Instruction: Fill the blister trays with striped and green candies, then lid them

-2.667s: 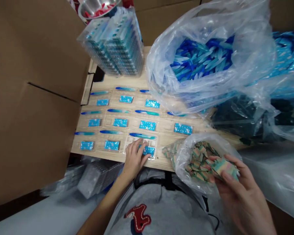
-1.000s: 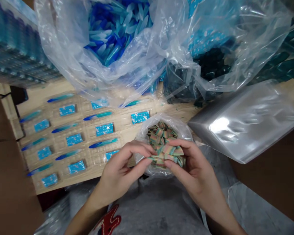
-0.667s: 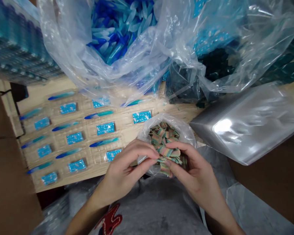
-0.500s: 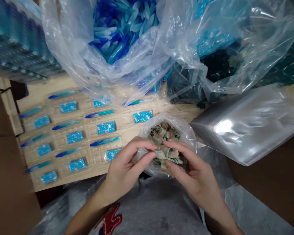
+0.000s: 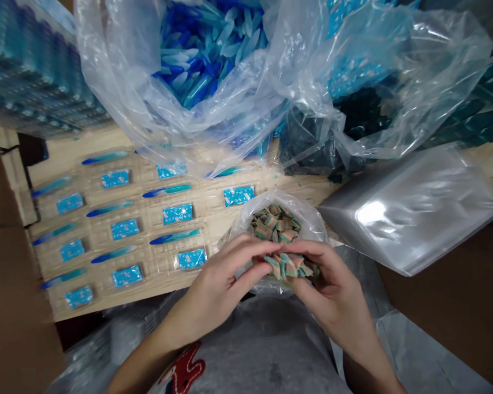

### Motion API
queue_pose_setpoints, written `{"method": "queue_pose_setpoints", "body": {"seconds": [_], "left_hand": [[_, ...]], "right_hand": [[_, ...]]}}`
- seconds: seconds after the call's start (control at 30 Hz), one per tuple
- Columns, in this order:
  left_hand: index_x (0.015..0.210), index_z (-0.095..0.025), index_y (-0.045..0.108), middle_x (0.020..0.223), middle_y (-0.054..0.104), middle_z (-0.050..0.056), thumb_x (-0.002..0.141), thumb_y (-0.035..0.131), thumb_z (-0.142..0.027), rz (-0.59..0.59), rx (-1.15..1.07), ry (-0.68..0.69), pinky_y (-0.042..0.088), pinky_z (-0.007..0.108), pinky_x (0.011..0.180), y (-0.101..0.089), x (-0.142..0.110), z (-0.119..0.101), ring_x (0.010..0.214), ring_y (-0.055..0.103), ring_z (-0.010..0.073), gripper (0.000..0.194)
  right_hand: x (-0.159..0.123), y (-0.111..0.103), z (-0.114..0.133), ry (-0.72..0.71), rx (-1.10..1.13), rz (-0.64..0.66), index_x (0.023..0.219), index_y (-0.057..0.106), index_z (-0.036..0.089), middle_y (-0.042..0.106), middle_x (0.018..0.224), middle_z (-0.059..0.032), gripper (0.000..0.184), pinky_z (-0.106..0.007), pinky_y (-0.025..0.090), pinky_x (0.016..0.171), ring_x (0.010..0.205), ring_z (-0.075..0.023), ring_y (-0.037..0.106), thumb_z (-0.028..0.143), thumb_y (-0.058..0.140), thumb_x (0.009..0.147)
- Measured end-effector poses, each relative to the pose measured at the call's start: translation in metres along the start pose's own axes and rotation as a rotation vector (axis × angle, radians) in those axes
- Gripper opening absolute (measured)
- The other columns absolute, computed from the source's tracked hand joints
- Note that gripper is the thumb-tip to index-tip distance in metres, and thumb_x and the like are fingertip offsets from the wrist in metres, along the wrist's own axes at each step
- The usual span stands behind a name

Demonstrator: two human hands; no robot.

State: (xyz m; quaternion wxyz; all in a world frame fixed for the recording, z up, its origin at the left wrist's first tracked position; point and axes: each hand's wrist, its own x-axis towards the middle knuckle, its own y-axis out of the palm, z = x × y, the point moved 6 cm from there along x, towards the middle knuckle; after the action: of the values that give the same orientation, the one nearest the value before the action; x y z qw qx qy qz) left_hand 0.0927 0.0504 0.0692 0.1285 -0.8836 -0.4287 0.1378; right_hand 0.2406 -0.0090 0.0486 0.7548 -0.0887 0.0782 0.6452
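Head camera, single frame. Surface: pale wood-grain desk point(image 5: 308, 189), with a clear blister tray point(image 5: 137, 189) across its left half.

Progress as laid out: each visible well pairs one speckled blue card point(image 5: 125, 229) with one long, tapered blue-teal strip point(image 5: 175, 236). Rows run from the desk's left edge toward the middle. No rainbow-striped piece is visible in any well, though the bag film covers some of the far row. Stock remaining: a clear plastic bag point(image 5: 308, 224) at the desk's near edge, right of the tray, holds many rainbow-striped candy pieces point(image 5: 273, 227). A large poly bag point(image 5: 119, 71) past the far edge holds a deep heap of blue strips point(image 5: 209, 60). Further right lies a bag of dark teal pieces point(image 5: 312, 148). A stack of filled trays point(image 5: 33, 71) sits at the far left corner.

Pose: both forearms rise from the near edge, above a grey shirt point(image 5: 271, 350). Left hand point(image 5: 213, 284) is palm-down, fingers reaching right. Right hand point(image 5: 337, 290) is curled inward, facing it. Grip: fingers of both hands are pressed together on a clump of candy pieces point(image 5: 290, 265), pinched just over the bag mouth; piece count hidden. Nearest card point(image 5: 191, 259) lies just beside the left hand, apparently untouched
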Motion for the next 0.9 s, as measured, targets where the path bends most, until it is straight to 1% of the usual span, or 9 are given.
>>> {"method": "queue_pose_setpoints", "body": {"seconds": [0.13, 0.27, 0.33, 0.43, 0.53, 0.63, 0.7, 0.77, 0.9], "left_hand": [[0.108, -0.024, 0.064, 0.101, 0.067, 0.001, 0.094, 0.061, -0.016, -0.010, 0.006, 0.084, 0.052, 0.021, 0.085, 0.000, -0.005, -0.002, 0.095, 0.065, 0.0118, 0.016], [0.104, -0.024, 0.062, 0.099, 0.067, -0.001, 0.093, 0.062, -0.015, -0.077, -0.035, 0.082, 0.049, 0.016, 0.087, -0.002, -0.006, 0.000, 0.096, 0.064, 0.0087, 0.015], [0.104, -0.024, 0.062, 0.099, 0.068, -0.001, 0.092, 0.063, -0.013, -0.062, -0.039, 0.068, 0.049, 0.015, 0.088, -0.001, -0.005, 0.000, 0.097, 0.064, 0.0084, 0.016], [0.101, -0.024, 0.064, 0.098, 0.069, -0.002, 0.090, 0.064, -0.012, -0.037, -0.072, 0.026, 0.049, 0.015, 0.088, 0.001, -0.004, 0.001, 0.095, 0.065, 0.0086, 0.016], [0.094, -0.024, 0.068, 0.093, 0.071, -0.003, 0.087, 0.067, -0.013, -0.049, -0.183, -0.091, 0.051, 0.014, 0.081, 0.001, -0.004, 0.008, 0.089, 0.067, 0.0086, 0.013], [0.089, -0.024, 0.070, 0.085, 0.071, -0.003, 0.085, 0.070, -0.016, -0.080, -0.312, -0.213, 0.052, 0.013, 0.068, 0.001, -0.004, 0.015, 0.075, 0.066, 0.0082, 0.009], [0.087, -0.023, 0.070, 0.081, 0.070, -0.003, 0.083, 0.071, -0.016, -0.104, -0.369, -0.250, 0.051, 0.013, 0.061, -0.001, -0.005, 0.016, 0.069, 0.065, 0.0078, 0.009], [0.086, -0.023, 0.070, 0.083, 0.071, -0.003, 0.082, 0.070, -0.013, -0.089, -0.413, -0.237, 0.052, 0.013, 0.065, -0.001, -0.004, 0.013, 0.073, 0.066, 0.0081, 0.011], [0.087, -0.024, 0.070, 0.088, 0.072, -0.003, 0.082, 0.069, -0.011, -0.053, -0.441, -0.178, 0.053, 0.013, 0.077, 0.000, -0.005, 0.007, 0.085, 0.068, 0.0084, 0.014]], "right_hand": [[0.001, 0.001, 0.005, -0.039, -0.012, 0.035, 0.105, 0.067, 0.034, 0.072, 0.100, 0.0087, 0.040, -0.017, 0.053, 0.085, 0.095, -0.0086, 0.068, 0.003, 0.059, 0.080], [0.005, 0.002, 0.007, -0.067, 0.083, 0.062, 0.102, 0.070, 0.033, 0.071, 0.101, 0.0061, 0.027, -0.019, 0.052, 0.088, 0.098, -0.0103, 0.067, 0.012, 0.069, 0.084], [0.005, 0.003, 0.004, -0.040, 0.124, 0.083, 0.102, 0.071, 0.033, 0.071, 0.103, 0.0042, 0.024, -0.024, 0.053, 0.092, 0.101, -0.0134, 0.066, 0.017, 0.074, 0.084], [0.004, 0.005, 0.000, 0.016, 0.166, 0.082, 0.099, 0.072, 0.032, 0.071, 0.100, 0.0020, 0.014, -0.032, 0.053, 0.093, 0.099, -0.0167, 0.067, 0.022, 0.069, 0.089], [0.003, 0.005, -0.001, 0.029, 0.188, 0.066, 0.096, 0.073, 0.033, 0.070, 0.097, 0.0024, 0.014, -0.033, 0.053, 0.091, 0.098, -0.0166, 0.066, 0.022, 0.066, 0.092], [0.002, 0.006, -0.001, 0.032, 0.175, 0.070, 0.104, 0.073, 0.036, 0.070, 0.104, 0.0034, 0.021, -0.024, 0.054, 0.071, 0.087, -0.0129, 0.066, 0.021, 0.066, 0.091], [0.001, 0.007, -0.004, 0.056, 0.161, 0.060, 0.109, 0.071, 0.036, 0.070, 0.103, 0.0034, 0.025, -0.018, 0.048, 0.052, 0.070, -0.0092, 0.063, 0.021, 0.064, 0.091], [0.002, 0.005, -0.006, 0.080, 0.152, -0.003, 0.108, 0.070, 0.032, 0.071, 0.094, 0.0028, 0.022, -0.016, 0.042, 0.043, 0.058, -0.0078, 0.058, 0.021, 0.063, 0.091], [0.005, 0.000, -0.007, 0.063, 0.210, -0.163, 0.097, 0.065, 0.027, 0.070, 0.082, 0.0029, 0.013, -0.016, 0.043, 0.041, 0.053, -0.0088, 0.059, 0.019, 0.066, 0.086]]}}
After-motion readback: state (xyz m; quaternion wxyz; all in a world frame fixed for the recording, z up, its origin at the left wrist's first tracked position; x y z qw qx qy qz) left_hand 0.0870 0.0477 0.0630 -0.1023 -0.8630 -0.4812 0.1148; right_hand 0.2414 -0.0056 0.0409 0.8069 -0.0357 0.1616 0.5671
